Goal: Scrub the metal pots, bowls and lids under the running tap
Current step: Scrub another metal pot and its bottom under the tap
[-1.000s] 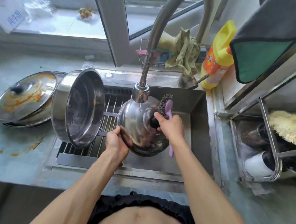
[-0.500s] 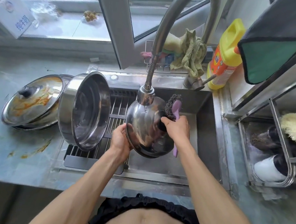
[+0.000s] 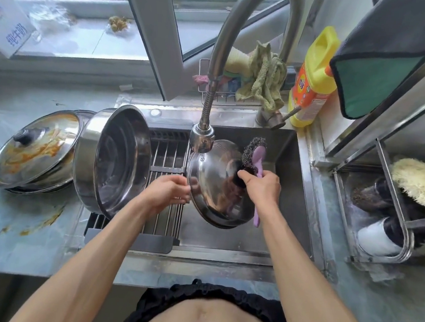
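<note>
From the head camera: the right hand is clenched around two things at once, the purple handle of a scrubbing brush and the black knob of a steel lid, which stands tilted on edge over the sink. The brush's wire-wool head pokes up just above that grip, its handle tip hanging below. Across the lid from the grip, the left hand holds the lid's left rim with curled fingers. Directly above the lid sits the tap head, almost touching its top edge. Left of the left hand, a big steel pot leans on its side on the drain rack. Further left, on the counter, a sauce-streaked lid lies on another pan.
</note>
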Tool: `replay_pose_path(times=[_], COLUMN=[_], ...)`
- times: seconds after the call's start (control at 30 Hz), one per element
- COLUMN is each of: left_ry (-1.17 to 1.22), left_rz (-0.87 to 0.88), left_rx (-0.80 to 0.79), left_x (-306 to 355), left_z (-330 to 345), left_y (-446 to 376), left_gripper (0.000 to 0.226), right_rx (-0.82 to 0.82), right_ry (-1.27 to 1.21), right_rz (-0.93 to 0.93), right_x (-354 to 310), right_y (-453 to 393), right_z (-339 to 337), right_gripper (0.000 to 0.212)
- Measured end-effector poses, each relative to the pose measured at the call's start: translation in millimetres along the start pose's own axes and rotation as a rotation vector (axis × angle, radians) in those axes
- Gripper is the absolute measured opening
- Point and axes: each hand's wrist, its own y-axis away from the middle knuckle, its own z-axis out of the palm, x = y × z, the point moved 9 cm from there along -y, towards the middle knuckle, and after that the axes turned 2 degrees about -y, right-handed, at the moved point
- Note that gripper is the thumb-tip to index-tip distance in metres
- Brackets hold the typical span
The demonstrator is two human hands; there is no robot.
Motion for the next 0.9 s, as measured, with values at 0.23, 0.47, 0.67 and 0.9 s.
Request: replay_pose_path(times=[0.23, 0.47, 0.67, 0.9], left_ry=[0.106, -0.12, 0.083, 0.047], left_rz=[0.065, 0.008, -0.113, 0.005], left_rx=[0.132, 0.021, 0.006, 0.164], left_x=[14, 1, -15, -1], left_z=[-24, -28, -22, -38], left_y=[-4, -5, -5, -8], left_gripper=[0.019, 0.009, 0.033, 0.022], right_rx=[-0.14, -0.102, -0.19, -0.159], right_ry=[0.048, -0.011, 0.056, 0.014], right_rz=[-0.112, -0.057, -0.099, -0.084], right_x=[-14, -8, -7, -10], right_y=[10, 8, 13, 15], right_z=[15, 18, 31, 31], right_gripper=[0.023, 0.029, 0.028, 0.025])
